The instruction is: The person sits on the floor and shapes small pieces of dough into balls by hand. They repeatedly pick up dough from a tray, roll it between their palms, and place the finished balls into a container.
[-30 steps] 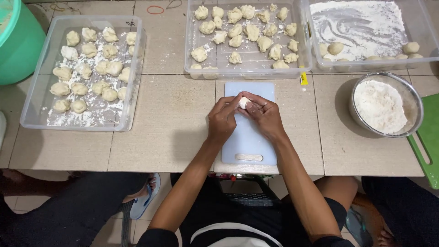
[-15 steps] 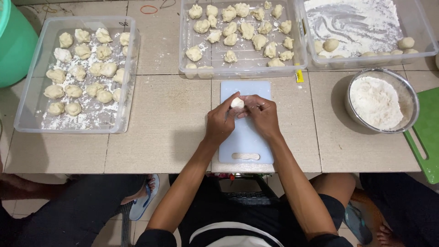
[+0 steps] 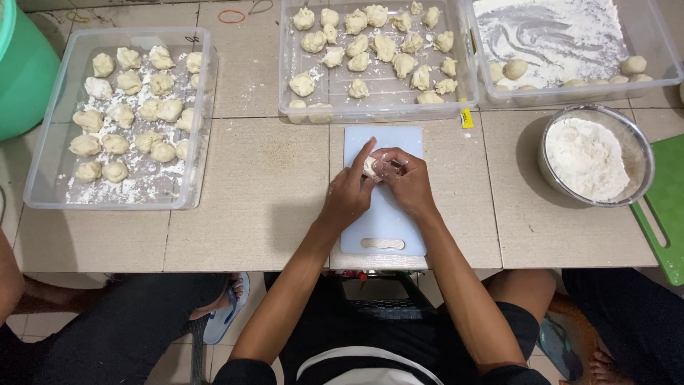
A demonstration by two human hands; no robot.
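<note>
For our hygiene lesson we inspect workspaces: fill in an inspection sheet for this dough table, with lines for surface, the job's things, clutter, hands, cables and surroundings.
Surface: beige tiled table, a little flour near the trays.
Job's things: small pale dough piece over the pale blue plastic cutting board.
Clutter: three clear plastic trays of dough pieces, left, middle, right; round metal bowl of flour; green board; red rubber band.
Hands: left hand and right hand both pinch the dough piece.
Cables: nothing seen.
Surroundings: green plastic bucket; other people's legs at both sides.
</note>
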